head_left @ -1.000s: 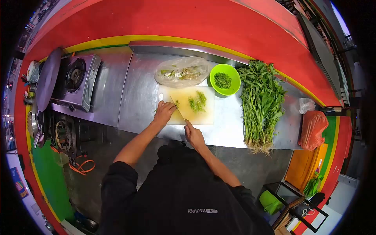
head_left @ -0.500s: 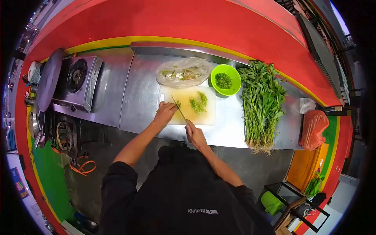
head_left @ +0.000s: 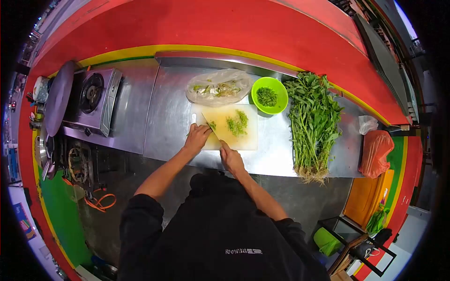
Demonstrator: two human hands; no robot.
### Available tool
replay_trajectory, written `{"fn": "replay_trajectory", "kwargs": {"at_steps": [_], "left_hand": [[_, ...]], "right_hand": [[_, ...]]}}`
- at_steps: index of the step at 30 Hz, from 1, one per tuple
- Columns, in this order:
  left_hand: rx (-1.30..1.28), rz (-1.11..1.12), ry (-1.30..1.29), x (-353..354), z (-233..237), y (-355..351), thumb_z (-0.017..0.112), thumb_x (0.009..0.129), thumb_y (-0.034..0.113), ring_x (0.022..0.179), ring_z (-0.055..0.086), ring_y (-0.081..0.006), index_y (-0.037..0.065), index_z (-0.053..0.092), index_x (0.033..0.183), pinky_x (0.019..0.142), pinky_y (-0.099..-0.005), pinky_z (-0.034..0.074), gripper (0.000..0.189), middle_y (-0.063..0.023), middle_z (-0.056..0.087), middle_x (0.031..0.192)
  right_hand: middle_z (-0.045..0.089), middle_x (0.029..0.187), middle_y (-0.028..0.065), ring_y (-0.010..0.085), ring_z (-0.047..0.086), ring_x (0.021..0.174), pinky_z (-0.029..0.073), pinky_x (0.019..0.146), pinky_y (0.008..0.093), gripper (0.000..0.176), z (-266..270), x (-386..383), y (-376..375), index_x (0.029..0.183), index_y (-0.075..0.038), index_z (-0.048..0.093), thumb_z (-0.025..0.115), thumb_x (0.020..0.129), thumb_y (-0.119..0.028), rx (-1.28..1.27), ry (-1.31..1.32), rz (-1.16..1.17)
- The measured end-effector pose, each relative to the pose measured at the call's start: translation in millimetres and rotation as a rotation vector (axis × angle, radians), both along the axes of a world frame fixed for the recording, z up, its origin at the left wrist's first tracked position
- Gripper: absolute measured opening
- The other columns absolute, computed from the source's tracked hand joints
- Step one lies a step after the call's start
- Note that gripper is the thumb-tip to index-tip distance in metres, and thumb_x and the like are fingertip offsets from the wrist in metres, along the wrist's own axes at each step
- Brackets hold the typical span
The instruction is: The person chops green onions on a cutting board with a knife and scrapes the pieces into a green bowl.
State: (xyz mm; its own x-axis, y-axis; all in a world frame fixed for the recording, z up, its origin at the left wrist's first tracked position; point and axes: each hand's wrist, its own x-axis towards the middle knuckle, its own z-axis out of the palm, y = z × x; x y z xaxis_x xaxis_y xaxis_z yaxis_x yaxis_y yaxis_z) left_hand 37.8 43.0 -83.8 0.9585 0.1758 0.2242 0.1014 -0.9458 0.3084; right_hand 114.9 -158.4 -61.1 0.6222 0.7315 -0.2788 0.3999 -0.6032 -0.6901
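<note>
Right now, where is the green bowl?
In the head view, the green bowl sits right of the plastic bag, between it and the leafy bunch.

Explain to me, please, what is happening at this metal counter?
A person is cutting greens on a white cutting board. The right hand holds a knife; the left hand is beside the blade, but what its fingers hold is hard to see. A loose pile of chopped greens lies on the board. Behind it are a plastic bag with plant pieces inside and a green bowl containing chopped greens. A large leafy bunch lies to the right.
</note>
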Motion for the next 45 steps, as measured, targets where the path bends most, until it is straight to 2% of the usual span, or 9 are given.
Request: {"fn": "replay_trajectory", "kwargs": {"at_steps": [3,6,8,9,17,20,32,36,45], "left_hand": [[-0.025,-0.018,-0.011,-1.7,-0.7,3.3,0.059,0.086,0.007,0.101,0.064,-0.0176,0.007,0.072,0.106,0.090,-0.0397,0.040,0.025,-0.0033,0.071,0.108],[-0.013,-0.012,-0.061,-3.3,-5.2,5.3,0.064,0.084,0.008,0.099,0.066,-0.0142,0.010,0.073,0.104,0.087,-0.0398,0.039,0.022,0.0009,0.072,0.109],[-0.048,0.017,-0.035,-4.8,-5.1,0.3,0.059,0.086,0.007,0.101,0.065,-0.0174,0.007,0.072,0.106,0.089,-0.0390,0.040,0.024,-0.0026,0.071,0.110],[-0.057,0.027,-0.040,-4.7,-3.5,-0.7,0.060,0.086,0.007,0.102,0.065,-0.0172,0.007,0.072,0.106,0.089,-0.0388,0.040,0.024,-0.0024,0.071,0.110],[-0.083,0.037,-0.004,-7.0,-9.0,-1.0,0.059,0.086,0.008,0.108,0.063,-0.0167,0.007,0.073,0.108,0.092,-0.0380,0.040,0.027,-0.0031,0.070,0.112],[-0.073,0.057,-0.065,-5.3,-4.7,-2.9,0.062,0.084,0.008,0.103,0.064,-0.0178,0.008,0.074,0.103,0.088,-0.0390,0.039,0.022,-0.0015,0.071,0.107],[-0.111,0.085,0.024,-2.9,1.0,-4.3,0.062,0.084,0.006,0.105,0.063,-0.0208,0.007,0.074,0.104,0.091,-0.0404,0.039,0.024,-0.0044,0.069,0.109],[-0.140,0.074,-0.008,-4.7,1.4,-4.8,0.061,0.084,0.005,0.107,0.063,-0.0188,0.007,0.074,0.106,0.092,-0.0403,0.038,0.025,-0.0040,0.070,0.113],[-0.107,0.044,-0.072,-3.3,-7.3,0.1,0.059,0.085,0.008,0.097,0.068,-0.0201,0.005,0.074,0.098,0.087,-0.0384,0.044,0.020,-0.0066,0.074,0.103]], "right_hand": [[0.065,0.076,0.0320,0.0515,0.065,0.074,0.050,0.066,0.0613,0.037,0.6,2.3,3.6,0.140,-0.017,0.051,0.050,0.105,-0.028,0.057,0.027,0.003],[0.066,0.075,0.0279,0.0489,0.066,0.070,0.050,0.064,0.0549,0.036,2.2,2.0,-2.4,0.138,-0.014,0.054,0.050,0.105,-0.028,0.110,0.061,-0.032],[0.066,0.073,0.0257,0.0456,0.067,0.068,0.050,0.063,0.0512,0.035,3.5,0.6,-8.9,0.137,-0.014,0.055,0.050,0.106,-0.029,0.034,0.199,-0.031],[0.065,0.071,0.0243,0.0436,0.067,0.064,0.050,0.061,0.0493,0.034,2.3,-2.2,-10.4,0.136,-0.013,0.056,0.049,0.107,-0.029,0.068,0.117,-0.017],[0.065,0.072,0.0288,0.0494,0.066,0.070,0.049,0.062,0.0568,0.036,-2.0,-5.2,-9.7,0.138,-0.014,0.053,0.049,0.106,-0.030,0.075,0.088,-0.020],[0.065,0.072,0.0288,0.0498,0.066,0.070,0.049,0.061,0.0576,0.036,-2.4,-4.7,-9.0,0.138,-0.015,0.052,0.050,0.105,-0.029,0.064,0.059,-0.003],[0.066,0.078,0.0318,0.0521,0.065,0.075,0.050,0.068,0.0618,0.034,0.3,-1.6,9.0,0.136,-0.015,0.054,0.049,0.104,-0.026,0.034,-0.005,-0.012],[0.066,0.078,0.0314,0.0515,0.065,0.074,0.050,0.066,0.0596,0.034,1.4,1.0,8.2,0.136,-0.015,0.055,0.048,0.105,-0.026,0.011,0.033,-0.012],[0.066,0.077,0.0297,0.0490,0.067,0.073,0.050,0.065,0.0544,0.035,5.2,-2.8,-12.0,0.136,-0.013,0.055,0.050,0.105,-0.027,0.064,0.116,-0.019]]}}
